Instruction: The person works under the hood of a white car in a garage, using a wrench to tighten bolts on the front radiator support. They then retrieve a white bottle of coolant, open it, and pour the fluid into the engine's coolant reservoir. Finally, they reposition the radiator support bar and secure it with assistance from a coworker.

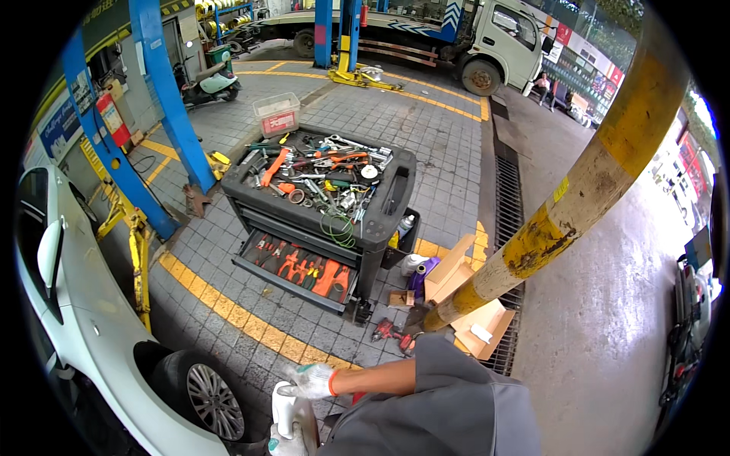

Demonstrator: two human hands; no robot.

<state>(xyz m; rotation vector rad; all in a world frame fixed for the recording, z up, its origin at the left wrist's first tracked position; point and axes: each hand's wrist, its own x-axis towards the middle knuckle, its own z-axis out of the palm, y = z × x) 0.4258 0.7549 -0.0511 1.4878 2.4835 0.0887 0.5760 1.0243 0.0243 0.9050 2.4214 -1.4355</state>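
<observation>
At the bottom of the head view, a white plastic bottle (284, 407) stands close to the pale car's wheel. My left hand (287, 443), in a whitish glove with a green patch, is closed around its side, partly cut off by the picture's edge. My right hand (311, 381), in a similar glove with an orange cuff, reaches across from the right. Its fingers lie at the bottle's top; they are blurred, and whether they grip it cannot be told. Ahead stands a black tool cart (319, 214), its top heaped with wrenches, sockets and pliers.
The cart's open drawer (296, 273) holds orange-handled pliers. A pale car (97, 319) stands at left. A red cordless power tool (388, 330), an open cardboard box (450, 273) and a purple jug (422, 276) lie or stand around the yellow-and-white post (530, 251). A floor grate (507, 199) runs behind it.
</observation>
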